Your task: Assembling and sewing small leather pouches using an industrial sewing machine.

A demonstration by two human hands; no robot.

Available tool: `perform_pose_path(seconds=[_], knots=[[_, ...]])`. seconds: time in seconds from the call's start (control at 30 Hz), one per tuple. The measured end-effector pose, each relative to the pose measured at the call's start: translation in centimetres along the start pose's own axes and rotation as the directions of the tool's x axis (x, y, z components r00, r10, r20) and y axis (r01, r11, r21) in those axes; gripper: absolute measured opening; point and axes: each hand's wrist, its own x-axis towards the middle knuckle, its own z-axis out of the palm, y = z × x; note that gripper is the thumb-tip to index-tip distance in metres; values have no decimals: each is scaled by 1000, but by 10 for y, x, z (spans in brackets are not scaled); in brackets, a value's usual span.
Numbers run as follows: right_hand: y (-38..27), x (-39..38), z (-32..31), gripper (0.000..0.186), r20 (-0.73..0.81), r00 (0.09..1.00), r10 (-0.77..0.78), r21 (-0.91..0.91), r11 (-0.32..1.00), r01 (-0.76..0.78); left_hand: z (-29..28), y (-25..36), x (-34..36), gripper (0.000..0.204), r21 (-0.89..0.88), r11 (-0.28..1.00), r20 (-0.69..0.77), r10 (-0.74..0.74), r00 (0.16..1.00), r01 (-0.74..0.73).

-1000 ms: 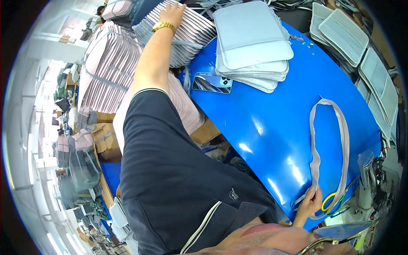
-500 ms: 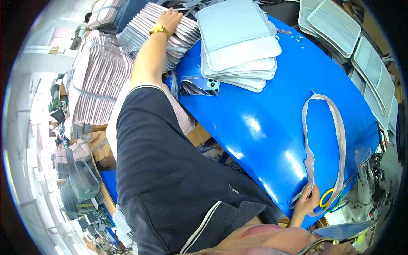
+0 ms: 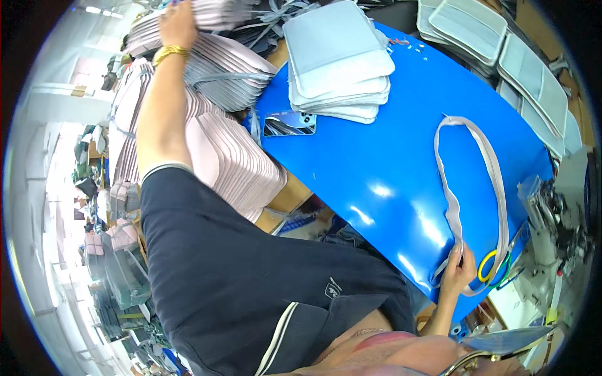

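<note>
**L hand at pink pad stack, R hand w/ grey fabric tape**

Overhead view, blue tbl. L hand, w/ gold wristband, is at top L, over the blurred stack; can't tell if fingers are clamped or just resting. R hand, lower R, has thumb & fingers pinched together on the tape, which lies in a long loop on tbl's R side. Yellow-and-green scissors handles are just beside R hand. Smartphone, camera side up, lies near tbl's L edge, beside stacked pale grey pads. More pink pads stand R of L forearm.
</note>
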Motion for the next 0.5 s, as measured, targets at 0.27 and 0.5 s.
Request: perform_pose_path(seconds=[0.27,0.5], knots=[[1,-3,6,21,-78,997,-14,70,997,19,-69,-24,23,49,-831,498,121,-271,955,247],[-5,1,4,21,-121,993,9,59,998,-1,-36,86,-7,56,-631,-637,585,-16,811,442]])
